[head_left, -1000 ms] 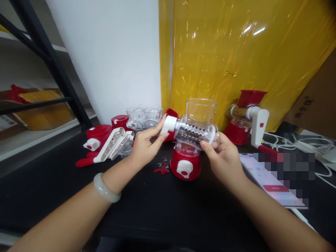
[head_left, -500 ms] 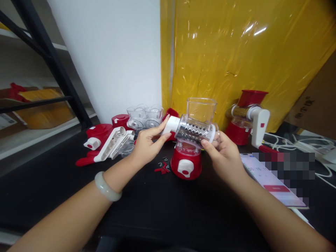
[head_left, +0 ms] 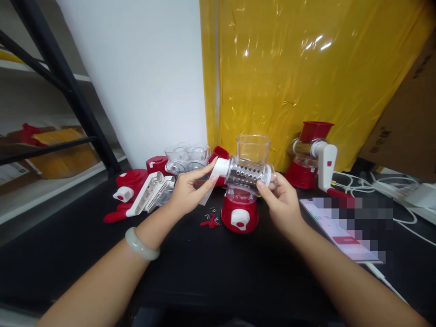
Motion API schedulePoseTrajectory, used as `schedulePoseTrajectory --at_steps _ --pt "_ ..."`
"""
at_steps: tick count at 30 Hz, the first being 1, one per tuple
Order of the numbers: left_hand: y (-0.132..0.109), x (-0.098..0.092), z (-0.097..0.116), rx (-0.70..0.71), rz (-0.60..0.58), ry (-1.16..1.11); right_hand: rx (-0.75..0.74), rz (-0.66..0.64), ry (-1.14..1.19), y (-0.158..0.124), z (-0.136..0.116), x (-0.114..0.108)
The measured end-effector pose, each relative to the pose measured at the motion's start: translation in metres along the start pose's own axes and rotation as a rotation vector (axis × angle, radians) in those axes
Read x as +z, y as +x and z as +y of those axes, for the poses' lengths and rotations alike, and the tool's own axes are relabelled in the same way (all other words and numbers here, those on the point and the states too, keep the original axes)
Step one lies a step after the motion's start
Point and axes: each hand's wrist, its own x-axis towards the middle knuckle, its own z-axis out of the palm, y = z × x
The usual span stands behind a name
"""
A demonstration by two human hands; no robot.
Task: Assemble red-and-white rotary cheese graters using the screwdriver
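Observation:
A rotary drum grater stands in front of me on its red base [head_left: 225, 217], which has a white knob [head_left: 240, 218] at the front. Its metal drum [head_left: 245, 173] with round holes lies sideways inside the clear housing [head_left: 254, 147]. My left hand [head_left: 186, 191] pinches the white crank handle [head_left: 222, 167] at the drum's left end; the handle's arm slants down past my thumb. At the right end, my right hand [head_left: 285, 203] grips the clear rim of the housing, its thumb near the drum's white ring.
Small red pieces [head_left: 211, 221] and several screws lie left of the base. Further left are white crank handles [head_left: 146, 193], red bases [head_left: 132, 179] and clear housings [head_left: 187, 154]. Another grater [head_left: 303, 172], a phone [head_left: 340, 231] and white cables [head_left: 350, 184] are on the right.
The view has shifted slightly. More of the crank handle's arm now shows below my left thumb, slanting downward. Both hands keep their holds at the drum's two ends.

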Motion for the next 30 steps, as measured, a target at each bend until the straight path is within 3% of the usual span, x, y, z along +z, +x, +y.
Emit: schedulePoseTrajectory --at_steps 6,10,14,19,23,26,30 --pt "0.007 -0.024 0.006 -0.039 -0.035 0.044 -0.061 0.196 -0.126 0.003 0.008 -0.007" --pt "-0.007 -0.049 0.012 -0.036 -0.369 0.486 -0.151 0.346 -0.214 0.007 0.021 -0.011" --pt "-0.026 -0.06 0.016 0.093 -0.62 0.934 -0.117 0.212 -0.18 0.007 0.025 -0.006" --pt "-0.035 -0.066 0.045 0.211 -0.714 1.126 -0.074 0.088 -0.075 0.008 0.027 -0.003" --pt "-0.032 -0.082 0.097 0.324 -0.682 1.193 -0.054 0.093 -0.038 0.01 0.032 -0.004" --pt "-0.016 -0.094 0.136 0.511 -0.501 1.249 -0.056 0.082 -0.012 0.011 0.034 -0.004" --pt "0.027 -0.091 0.161 0.545 -0.266 1.354 -0.064 0.073 -0.005 0.011 0.034 -0.006"
